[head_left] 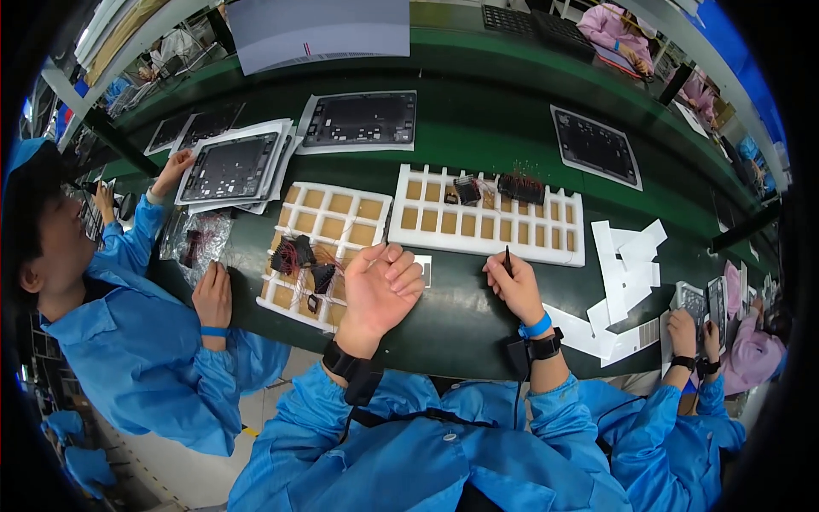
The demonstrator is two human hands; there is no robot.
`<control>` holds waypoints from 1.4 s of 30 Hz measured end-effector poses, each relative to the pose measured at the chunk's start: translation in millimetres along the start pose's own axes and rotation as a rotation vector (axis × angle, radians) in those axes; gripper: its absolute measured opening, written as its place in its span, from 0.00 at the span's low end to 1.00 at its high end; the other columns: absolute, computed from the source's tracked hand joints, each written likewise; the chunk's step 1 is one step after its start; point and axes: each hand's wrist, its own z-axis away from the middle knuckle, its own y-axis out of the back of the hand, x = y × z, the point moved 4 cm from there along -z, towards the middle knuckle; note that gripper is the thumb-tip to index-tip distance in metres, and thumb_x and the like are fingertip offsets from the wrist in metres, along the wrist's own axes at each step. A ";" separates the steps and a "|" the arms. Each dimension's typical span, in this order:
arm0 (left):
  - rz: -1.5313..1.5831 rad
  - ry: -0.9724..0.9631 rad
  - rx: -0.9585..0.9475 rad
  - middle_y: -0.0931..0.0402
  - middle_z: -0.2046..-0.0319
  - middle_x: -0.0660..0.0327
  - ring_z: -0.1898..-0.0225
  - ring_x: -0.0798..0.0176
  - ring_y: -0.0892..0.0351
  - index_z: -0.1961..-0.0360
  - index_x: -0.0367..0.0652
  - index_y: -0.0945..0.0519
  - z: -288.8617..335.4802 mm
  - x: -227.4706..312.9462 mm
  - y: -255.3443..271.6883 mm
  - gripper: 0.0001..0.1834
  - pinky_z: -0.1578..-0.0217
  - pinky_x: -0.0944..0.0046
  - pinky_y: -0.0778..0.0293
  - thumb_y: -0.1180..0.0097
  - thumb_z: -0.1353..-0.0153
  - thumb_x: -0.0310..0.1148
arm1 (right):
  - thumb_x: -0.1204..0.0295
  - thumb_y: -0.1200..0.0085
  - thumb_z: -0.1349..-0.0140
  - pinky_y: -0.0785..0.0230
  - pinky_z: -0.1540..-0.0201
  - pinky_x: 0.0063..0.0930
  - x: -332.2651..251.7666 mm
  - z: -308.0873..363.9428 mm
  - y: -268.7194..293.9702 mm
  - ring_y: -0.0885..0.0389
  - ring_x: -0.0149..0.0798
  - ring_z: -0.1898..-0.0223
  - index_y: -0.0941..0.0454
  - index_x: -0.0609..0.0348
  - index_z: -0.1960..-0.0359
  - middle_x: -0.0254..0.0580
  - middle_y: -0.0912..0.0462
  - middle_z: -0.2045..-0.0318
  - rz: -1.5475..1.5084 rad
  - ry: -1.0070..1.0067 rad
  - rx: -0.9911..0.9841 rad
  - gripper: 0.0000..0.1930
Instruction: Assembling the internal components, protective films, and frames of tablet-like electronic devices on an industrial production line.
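Note:
My right hand (514, 286) grips a slim black pointed tool (508, 261), its tip upward, above the dark table. My left hand (384, 290) is raised palm up with its fingers curled in. Anything between those fingertips is too small to make out. Beside the left hand, a white foam tray (295, 194) with tan compartments carries black parts with red wires (293, 254). Beyond both hands lies a second foam tray (495, 249), with more black wired parts (520, 188) at its far side. A small pale card (424, 270) lies between the hands.
White sheets and strips (618, 282) overlap at right. Flat black panels (360, 121) lie on white sheets at the back, another panel (595, 145) at back right. A co-worker in blue (145, 341) touches a panel stack (230, 169) at left; another's hands (682, 333) hold panels at right.

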 end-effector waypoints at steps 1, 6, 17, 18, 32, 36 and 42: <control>0.001 0.011 -0.009 0.41 0.81 0.66 0.78 0.67 0.43 0.74 0.44 0.29 0.1 -3.4 -2.8 0.15 0.73 0.66 0.43 0.51 0.32 0.41 | 0.64 0.47 0.26 0.35 0.72 0.19 -0.6 1.1 0.1 0.28 0.21 0.76 0.19 0.61 0.62 0.29 0.22 0.76 0.009 -0.011 0.002 0.13; 0.033 0.049 -0.064 0.40 0.80 0.66 0.77 0.67 0.42 0.73 0.44 0.30 -4.0 -13.4 -13.8 0.15 0.72 0.66 0.42 0.52 0.32 0.41 | 0.64 0.47 0.26 0.35 0.72 0.19 -0.2 1.5 -0.2 0.28 0.21 0.76 0.19 0.61 0.62 0.29 0.21 0.77 0.008 -0.016 0.004 0.13; -0.122 0.114 -0.379 0.39 0.79 0.70 0.75 0.69 0.42 0.74 0.50 0.32 10.3 -30.5 -60.9 0.19 0.69 0.66 0.44 0.49 0.33 0.50 | 0.62 0.47 0.26 0.38 0.75 0.17 -4.3 1.4 -1.5 0.29 0.21 0.77 0.20 0.61 0.63 0.28 0.22 0.77 0.011 -0.023 -0.001 0.14; -0.128 0.125 -0.431 0.39 0.79 0.70 0.75 0.69 0.42 0.74 0.50 0.32 12.5 -32.1 -65.9 0.19 0.69 0.66 0.45 0.48 0.33 0.51 | 0.62 0.47 0.26 0.39 0.75 0.17 -4.3 1.5 -1.7 0.29 0.20 0.77 0.20 0.61 0.63 0.28 0.22 0.77 0.011 -0.022 0.001 0.14; -0.059 0.100 -0.504 0.38 0.77 0.68 0.73 0.69 0.41 0.72 0.50 0.32 12.4 -32.6 -62.2 0.20 0.68 0.66 0.44 0.50 0.32 0.53 | 0.63 0.47 0.26 0.36 0.73 0.18 -1.0 1.4 -2.9 0.29 0.21 0.77 0.20 0.62 0.63 0.29 0.22 0.77 0.015 -0.018 0.002 0.14; -0.056 -0.035 -0.244 0.42 0.82 0.70 0.78 0.70 0.44 0.80 0.52 0.36 8.5 -31.6 -59.4 0.22 0.72 0.66 0.46 0.50 0.32 0.50 | 0.63 0.47 0.26 0.36 0.73 0.18 0.0 -0.1 -3.7 0.29 0.21 0.77 0.19 0.62 0.63 0.29 0.22 0.77 0.020 -0.028 0.003 0.14; 0.087 -0.169 0.119 0.59 0.90 0.71 0.86 0.69 0.57 0.89 0.54 0.51 -7.0 -11.0 -8.2 0.29 0.80 0.65 0.56 0.53 0.34 0.43 | 0.64 0.46 0.26 0.36 0.73 0.18 -4.0 -1.9 -0.3 0.28 0.21 0.77 0.19 0.62 0.63 0.29 0.21 0.76 0.006 -0.014 0.007 0.13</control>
